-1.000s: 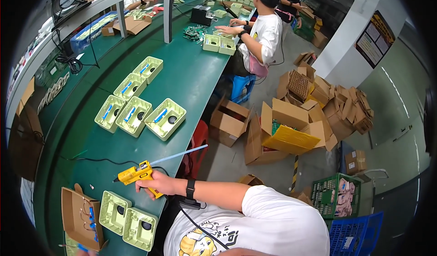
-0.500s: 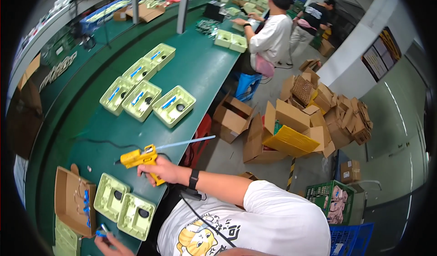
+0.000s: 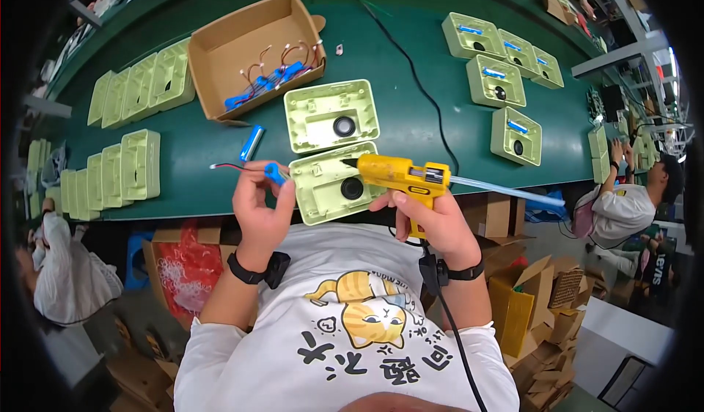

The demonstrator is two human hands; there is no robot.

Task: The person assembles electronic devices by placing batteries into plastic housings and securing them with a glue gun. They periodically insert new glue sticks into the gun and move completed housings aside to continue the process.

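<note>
1. Perhaps the nearer pale green housing (image 3: pixel 317 193) shifts if bumped.
2. Above it, the glue gun (image 3: pixel 390 171) gripped in my right hand (image 3: pixel 438 223) could drip if tilted.
3. Beside the housing, my left hand (image 3: pixel 261 214) pinches a blue battery (image 3: pixel 273 173); loose fingers could drop it.

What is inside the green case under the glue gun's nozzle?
Inside the green case, a round black part shows. The yellow glue gun covers part of the case's right side; anything hidden there cannot be seen.
</note>
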